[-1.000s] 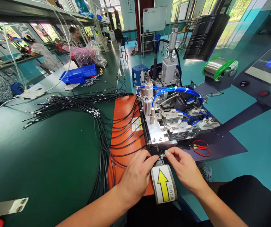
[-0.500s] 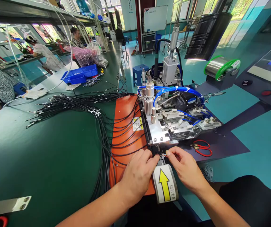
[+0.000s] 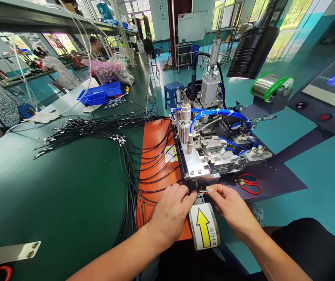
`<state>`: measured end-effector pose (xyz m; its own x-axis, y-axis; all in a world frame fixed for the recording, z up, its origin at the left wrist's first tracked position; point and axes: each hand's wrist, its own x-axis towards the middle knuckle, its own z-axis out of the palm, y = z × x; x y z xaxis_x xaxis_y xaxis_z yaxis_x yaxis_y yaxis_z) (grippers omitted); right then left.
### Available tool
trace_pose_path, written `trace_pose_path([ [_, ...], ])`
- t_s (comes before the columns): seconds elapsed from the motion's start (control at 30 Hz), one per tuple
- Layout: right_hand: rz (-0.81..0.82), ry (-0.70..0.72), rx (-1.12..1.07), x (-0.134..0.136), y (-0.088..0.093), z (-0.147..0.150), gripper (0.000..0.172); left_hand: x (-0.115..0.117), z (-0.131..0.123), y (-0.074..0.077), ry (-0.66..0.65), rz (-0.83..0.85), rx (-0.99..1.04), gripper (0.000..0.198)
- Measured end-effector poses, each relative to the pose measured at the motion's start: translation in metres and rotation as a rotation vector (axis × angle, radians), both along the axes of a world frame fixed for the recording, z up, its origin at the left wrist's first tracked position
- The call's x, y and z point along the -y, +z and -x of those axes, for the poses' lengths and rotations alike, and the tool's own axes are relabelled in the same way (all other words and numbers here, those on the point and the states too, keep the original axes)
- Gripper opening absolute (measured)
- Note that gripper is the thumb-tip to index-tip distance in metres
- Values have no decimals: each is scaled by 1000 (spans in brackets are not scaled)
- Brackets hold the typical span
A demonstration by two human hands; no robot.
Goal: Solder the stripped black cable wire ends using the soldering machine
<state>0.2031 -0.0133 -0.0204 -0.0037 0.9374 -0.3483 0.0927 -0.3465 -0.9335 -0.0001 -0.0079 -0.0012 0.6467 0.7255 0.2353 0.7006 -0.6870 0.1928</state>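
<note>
My right hand (image 3: pixel 231 210) pinches the tips of thin coloured wires (image 3: pixel 204 191) between thumb and forefinger. These wires lie at the near end of the machine's track, just below its metal plate (image 3: pixel 195 164). From the left, my left hand (image 3: pixel 171 212) is curled at the same spot, its thumb and finger pressed on the end of a black cable, mostly hidden under the hand. Several other black cables (image 3: pixel 158 180) cross the orange panel (image 3: pixel 155 134) into the track. A roller-like guide with a yellow arrow (image 3: pixel 202 230) sits just below both hands.
Red-handled cutters (image 3: pixel 249 184) lie right of the machine. A solder spool (image 3: pixel 268 86) and a control panel (image 3: pixel 322 101) stand farther right. On the green table (image 3: pixel 76 195) lies a large cable bundle (image 3: pixel 82 130), with a blue bin (image 3: pixel 100 93) behind it. Other people sit at the far left.
The right hand's fingers have straightened slightly while still pinching at the wire ends. My left hand has stayed almost in place. The camera view has shifted slightly.
</note>
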Motion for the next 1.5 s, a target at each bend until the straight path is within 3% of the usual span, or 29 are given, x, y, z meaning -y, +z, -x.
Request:
trace_pose_path([
  [0.1,72,-1,-52,8,5,-1,42,0,0,0,-1,-4,5,27],
  [0.33,-102,31,108,9,8,2,34,0,1,-2,-1,6,18,29],
  [0.67,-193,44,360,9,6,1,33,0,1,-4,-2,-13,39,29],
  [0.8,-384,55,468,7,12,1,23,0,1,-6,-3,-22,38,29],
  [0.93,-527,189,491,3,18,1,22,-1,1,-6,1,-25,47,28],
  [1.2,-510,116,500,7,16,-3,16,0,1,-4,0,-19,44,28],
  [1.5,-375,76,434,1,14,2,24,3,1,2,18,19,23,32],
])
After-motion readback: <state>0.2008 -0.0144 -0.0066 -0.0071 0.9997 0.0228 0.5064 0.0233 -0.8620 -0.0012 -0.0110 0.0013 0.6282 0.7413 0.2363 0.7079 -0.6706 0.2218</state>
